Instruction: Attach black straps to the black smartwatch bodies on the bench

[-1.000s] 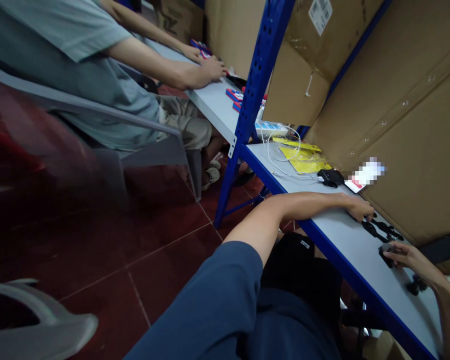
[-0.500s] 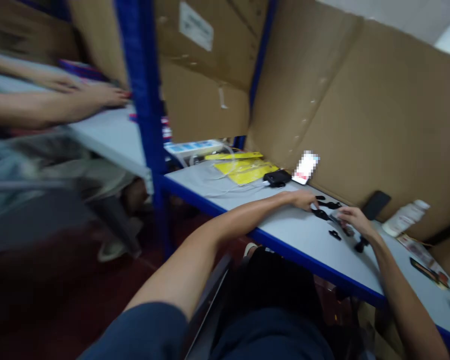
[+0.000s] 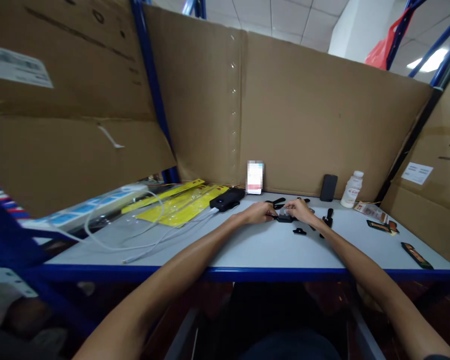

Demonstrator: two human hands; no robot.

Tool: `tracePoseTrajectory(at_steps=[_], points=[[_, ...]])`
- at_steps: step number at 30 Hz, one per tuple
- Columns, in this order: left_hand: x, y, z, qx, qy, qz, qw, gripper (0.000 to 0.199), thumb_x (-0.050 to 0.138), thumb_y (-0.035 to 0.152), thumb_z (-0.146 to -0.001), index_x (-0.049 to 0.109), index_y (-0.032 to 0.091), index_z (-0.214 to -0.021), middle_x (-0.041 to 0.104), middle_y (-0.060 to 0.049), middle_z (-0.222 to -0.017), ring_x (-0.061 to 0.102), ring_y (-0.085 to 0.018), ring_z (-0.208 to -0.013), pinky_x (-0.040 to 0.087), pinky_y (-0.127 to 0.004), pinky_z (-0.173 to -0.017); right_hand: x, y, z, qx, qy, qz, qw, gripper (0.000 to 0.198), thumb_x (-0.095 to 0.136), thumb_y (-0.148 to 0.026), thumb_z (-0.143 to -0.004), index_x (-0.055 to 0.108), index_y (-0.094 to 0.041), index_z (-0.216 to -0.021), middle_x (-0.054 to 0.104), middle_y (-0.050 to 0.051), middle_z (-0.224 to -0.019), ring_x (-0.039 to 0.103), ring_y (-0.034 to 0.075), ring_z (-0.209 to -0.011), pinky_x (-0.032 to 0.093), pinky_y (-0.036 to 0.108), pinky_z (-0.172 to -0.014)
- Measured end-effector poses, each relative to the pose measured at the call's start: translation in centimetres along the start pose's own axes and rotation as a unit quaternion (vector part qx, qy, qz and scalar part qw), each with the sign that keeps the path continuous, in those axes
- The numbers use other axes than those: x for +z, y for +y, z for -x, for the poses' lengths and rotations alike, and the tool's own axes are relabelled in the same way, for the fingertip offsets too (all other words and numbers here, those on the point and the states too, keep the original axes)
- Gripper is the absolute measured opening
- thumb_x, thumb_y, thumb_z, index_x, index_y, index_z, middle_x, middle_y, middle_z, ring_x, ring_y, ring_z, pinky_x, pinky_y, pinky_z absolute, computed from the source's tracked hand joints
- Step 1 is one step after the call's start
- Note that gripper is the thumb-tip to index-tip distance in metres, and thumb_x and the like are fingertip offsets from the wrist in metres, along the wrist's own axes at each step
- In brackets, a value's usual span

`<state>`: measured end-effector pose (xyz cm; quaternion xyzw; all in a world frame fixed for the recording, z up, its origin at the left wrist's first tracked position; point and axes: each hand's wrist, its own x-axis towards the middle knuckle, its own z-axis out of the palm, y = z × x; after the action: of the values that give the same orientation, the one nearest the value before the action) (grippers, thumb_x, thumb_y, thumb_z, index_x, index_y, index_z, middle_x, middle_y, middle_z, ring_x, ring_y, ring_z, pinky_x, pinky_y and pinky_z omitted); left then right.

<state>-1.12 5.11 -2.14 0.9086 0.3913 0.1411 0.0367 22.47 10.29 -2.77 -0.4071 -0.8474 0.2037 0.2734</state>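
Observation:
My left hand (image 3: 260, 212) is closed on the left end of a small black part (image 3: 285, 219) that looks like a watch with a strap. My right hand (image 3: 301, 210) bends over the same part from the other side, its fingers pinching a small greyish, see-through piece (image 3: 284, 212) at the top. The fingertips partly hide both. Behind the hands lie narrow black pieces (image 3: 276, 202). A small black clip-like piece (image 3: 299, 231) rests in front of my right hand, and a black handled tool (image 3: 328, 218) lies to its right.
At the left are yellow packages (image 3: 180, 205), a power strip (image 3: 101, 205), white cables (image 3: 142, 247) and a black power bank (image 3: 227, 199). A lit phone (image 3: 255, 177), a dark phone (image 3: 329, 187) and a white bottle (image 3: 351, 190) stand along the cardboard wall (image 3: 303, 115). A dark orange-patterned packet (image 3: 416, 255) lies right.
The view has swung right and levelled, so the neighbouring person's arms are out of sight. My hands have come closer together over the black part.

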Motion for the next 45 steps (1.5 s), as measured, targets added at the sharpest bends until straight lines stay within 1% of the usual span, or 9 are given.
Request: tracePoseTrajectory(at_steps=[8,13,16,20,27,33,39,42,45], points=[[0.1,0.4,0.2,0.002,0.014,-0.036,0.999,0.037,0.056,0.021,-0.090,0.076,0.030,-0.120,0.073,-0.006,-0.112,0.066,-0.021,-0.098,0.042,-0.026,-0.073,0.0,0.5,0.0,-0.002,-0.024,0.080,0.997,0.019,0.069,-0.019,-0.080,0.082,-0.017,-0.094,0.076,0.003,-0.077,0.064,0.015,-0.072,0.045,0.024,-0.070],[0.3,0.1,-0.3,-0.011,0.018,-0.003,1.000,0.035,0.055,0.022,-0.091,0.078,0.026,-0.118,0.073,-0.008,-0.113,0.066,-0.022,-0.095,0.042,-0.027,-0.073,0.0,0.1,0.6,-0.016,-0.045,0.109,0.993,0.018,0.069,-0.021,-0.082,0.082,-0.019,-0.095,0.076,0.003,-0.079,0.066,0.016,-0.074,0.042,0.024,-0.068],[0.3,-0.1,-0.7,-0.010,0.019,0.020,1.000,0.035,0.057,0.019,-0.089,0.079,0.025,-0.116,0.074,-0.008,-0.114,0.065,-0.020,-0.093,0.042,-0.027,-0.076,-0.1,0.3,0.6,-0.017,-0.023,0.114,0.993,0.018,0.071,-0.023,-0.081,0.081,-0.018,-0.095,0.077,0.005,-0.082,0.066,0.018,-0.075,0.043,0.025,-0.070],[0.2,-0.3,-1.3,-0.025,0.021,0.039,0.999,0.036,0.061,0.016,-0.086,0.079,0.022,-0.117,0.075,-0.008,-0.113,0.066,-0.020,-0.092,0.042,-0.026,-0.076,-0.3,1.3,0.0,-0.031,-0.029,0.087,0.995,0.015,0.069,-0.030,-0.079,0.076,-0.019,-0.084,0.076,0.005,-0.077,0.067,0.020,-0.073,0.045,0.028,-0.069],[-0.6,-0.5,-2.4,-0.031,0.028,0.105,0.994,0.031,0.074,0.013,-0.076,0.083,0.022,-0.105,0.080,-0.002,-0.100,0.068,-0.018,-0.087,0.045,-0.023,-0.076,-1.3,2.1,-0.7,-0.048,-0.038,0.076,0.995,0.034,0.063,-0.051,-0.074,0.075,-0.020,-0.079,0.076,0.007,-0.077,0.068,0.025,-0.074,0.046,0.032,-0.067],[-1.1,-0.1,-2.2,-0.041,0.039,0.136,0.989,0.025,0.075,0.011,-0.075,0.084,0.020,-0.096,0.080,-0.004,-0.096,0.069,-0.018,-0.086,0.045,-0.022,-0.073,-2.4,0.8,-1.2,-0.050,-0.082,0.095,0.991,0.038,0.066,-0.053,-0.068,0.077,-0.019,-0.078,0.071,0.005,-0.068,0.063,0.022,-0.065,0.042,0.031,-0.060],[-0.9,0.8,-1.3,-0.032,0.026,0.106,0.993,0.028,0.076,0.017,-0.074,0.084,0.021,-0.101,0.079,-0.003,-0.088,0.066,-0.017,-0.074,0.043,-0.022,-0.065,-3.0,-1.7,-1.4,0.000,-0.157,0.044,0.987,0.032,0.073,-0.046,-0.065,0.074,-0.016,-0.076,0.066,0.002,-0.062,0.058,0.017,-0.060,0.042,0.026,-0.056],[-0.6,0.6,-0.9,-0.014,0.014,0.091,0.996,0.031,0.075,0.021,-0.075,0.083,0.023,-0.104,0.078,-0.003,-0.092,0.066,-0.017,-0.077,0.042,-0.022,-0.065,-3.9,-1.8,-1.4,0.035,-0.020,0.006,0.999,0.030,0.061,-0.043,-0.077,0.073,-0.016,-0.081,0.069,0.005,-0.068,0.059,0.017,-0.061,0.042,0.026,-0.055],[-0.4,0.1,-0.6,0.008,-0.004,0.084,0.996,0.032,0.072,0.023,-0.076,0.082,0.021,-0.107,0.076,-0.004,-0.088,0.063,-0.018,-0.074,0.041,-0.024,-0.063,-5.6,-1.1,-0.8,0.053,0.150,0.127,0.979,0.021,0.060,-0.034,-0.080,0.075,-0.019,-0.080,0.073,0.006,-0.073,0.064,0.019,-0.069,0.044,0.026,-0.062]])
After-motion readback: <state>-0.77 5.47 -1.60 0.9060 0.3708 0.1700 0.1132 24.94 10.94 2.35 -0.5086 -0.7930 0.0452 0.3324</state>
